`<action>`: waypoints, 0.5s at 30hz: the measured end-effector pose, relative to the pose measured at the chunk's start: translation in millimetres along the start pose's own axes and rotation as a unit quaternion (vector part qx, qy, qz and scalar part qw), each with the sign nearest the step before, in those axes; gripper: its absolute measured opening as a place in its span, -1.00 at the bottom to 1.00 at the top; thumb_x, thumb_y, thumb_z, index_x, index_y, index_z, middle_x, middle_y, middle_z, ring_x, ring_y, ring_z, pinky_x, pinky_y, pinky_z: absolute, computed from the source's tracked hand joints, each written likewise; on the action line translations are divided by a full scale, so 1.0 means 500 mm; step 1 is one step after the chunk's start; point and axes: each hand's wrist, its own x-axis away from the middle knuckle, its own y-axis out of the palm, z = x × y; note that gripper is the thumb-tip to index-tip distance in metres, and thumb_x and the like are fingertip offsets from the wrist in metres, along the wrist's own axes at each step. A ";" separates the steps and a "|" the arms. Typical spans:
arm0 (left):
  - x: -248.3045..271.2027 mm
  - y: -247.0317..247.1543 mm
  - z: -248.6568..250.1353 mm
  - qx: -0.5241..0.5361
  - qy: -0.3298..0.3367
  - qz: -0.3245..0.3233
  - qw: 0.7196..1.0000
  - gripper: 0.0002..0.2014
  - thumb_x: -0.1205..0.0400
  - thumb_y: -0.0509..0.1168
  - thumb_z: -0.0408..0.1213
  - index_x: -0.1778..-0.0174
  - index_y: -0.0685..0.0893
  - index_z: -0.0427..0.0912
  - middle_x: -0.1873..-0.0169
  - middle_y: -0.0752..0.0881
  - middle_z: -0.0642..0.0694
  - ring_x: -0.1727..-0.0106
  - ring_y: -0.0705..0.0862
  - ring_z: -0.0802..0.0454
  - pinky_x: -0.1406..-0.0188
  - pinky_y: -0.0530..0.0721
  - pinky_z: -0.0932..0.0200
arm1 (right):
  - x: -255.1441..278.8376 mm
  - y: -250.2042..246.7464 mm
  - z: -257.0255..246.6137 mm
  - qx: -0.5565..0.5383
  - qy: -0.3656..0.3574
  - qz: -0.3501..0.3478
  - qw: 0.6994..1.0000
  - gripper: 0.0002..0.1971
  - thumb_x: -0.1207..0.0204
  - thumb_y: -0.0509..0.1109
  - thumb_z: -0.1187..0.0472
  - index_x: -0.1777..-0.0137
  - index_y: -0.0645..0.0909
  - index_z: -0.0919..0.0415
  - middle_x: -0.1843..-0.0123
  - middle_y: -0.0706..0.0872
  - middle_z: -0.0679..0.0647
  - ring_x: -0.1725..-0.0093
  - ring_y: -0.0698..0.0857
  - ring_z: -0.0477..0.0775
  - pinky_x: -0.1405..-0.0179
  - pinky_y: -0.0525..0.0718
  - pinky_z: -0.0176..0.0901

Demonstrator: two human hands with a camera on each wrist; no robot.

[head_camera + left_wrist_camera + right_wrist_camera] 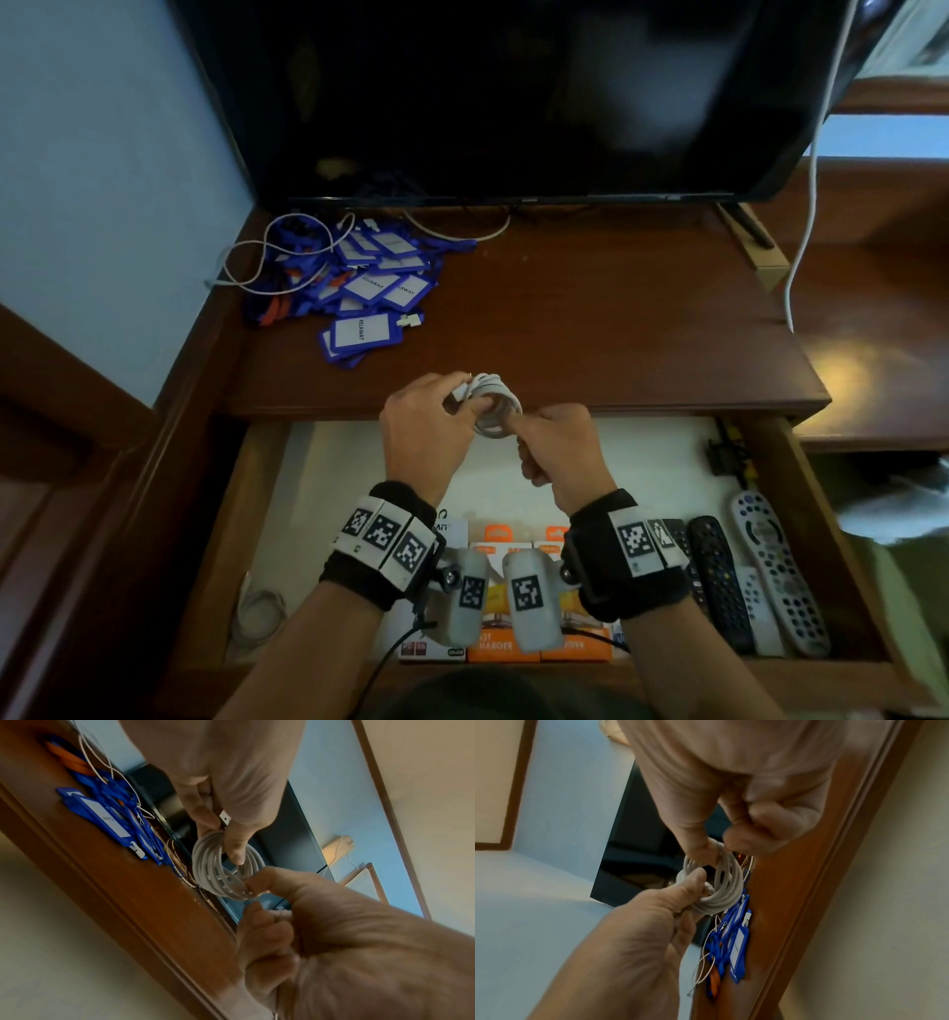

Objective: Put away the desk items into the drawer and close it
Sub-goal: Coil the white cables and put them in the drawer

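A coiled white cable point(495, 406) hangs between both hands, just above the desk's front edge and the open drawer point(349, 462). My left hand point(426, 431) grips one side of the coil point(205, 866), with a USB plug pressed under the thumb point(225, 818). My right hand point(549, 442) pinches the opposite edge between thumb and forefinger point(703, 843). In the right wrist view the left hand point(693, 882) comes in from below, its thumb over the coil point(729, 892). A pile of blue ID badge holders point(369, 277) with lanyards lies on the desk's back left.
The drawer holds several remotes point(719, 580) on the right, orange and white boxes point(513, 647) at the front and a cable coil point(259, 606) at the front left. A dark TV point(513, 103) stands at the desk's back. Thin white wires lie near the badges point(241, 257).
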 end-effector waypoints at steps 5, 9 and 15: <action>0.001 -0.002 0.000 0.013 -0.024 -0.011 1.000 -0.69 -0.42 0.56 -0.15 -0.02 0.80 -0.18 0.23 0.78 -0.02 0.29 0.64 0.18 0.29 0.44 0.51 | 0.011 -0.007 -0.006 -0.088 0.016 0.003 0.996 -0.77 -0.43 0.57 0.23 0.23 0.66 0.41 0.47 0.65 0.20 0.60 0.56 0.05 0.63 0.49 -0.21; 0.005 0.001 0.009 0.018 -0.049 -0.015 0.999 -0.70 -0.46 0.53 -0.13 -0.05 0.80 -0.17 0.26 0.73 0.03 0.30 0.59 0.18 0.35 0.34 0.53 | 0.010 -0.005 -0.013 -0.129 0.018 0.022 0.991 -0.76 -0.43 0.56 0.30 0.10 0.67 0.53 0.37 0.72 0.26 0.47 0.69 0.12 0.52 0.66 -0.19; 0.008 0.010 0.008 0.055 -0.072 -0.031 0.995 -0.74 -0.47 0.53 -0.12 -0.03 0.81 -0.14 0.25 0.79 0.00 0.26 0.69 0.07 0.17 0.67 0.10 | 0.004 0.000 -0.012 -0.118 0.016 0.036 0.992 -0.89 -0.42 0.52 0.41 0.14 0.65 0.43 0.34 0.74 0.25 0.43 0.73 0.10 0.37 0.76 -0.13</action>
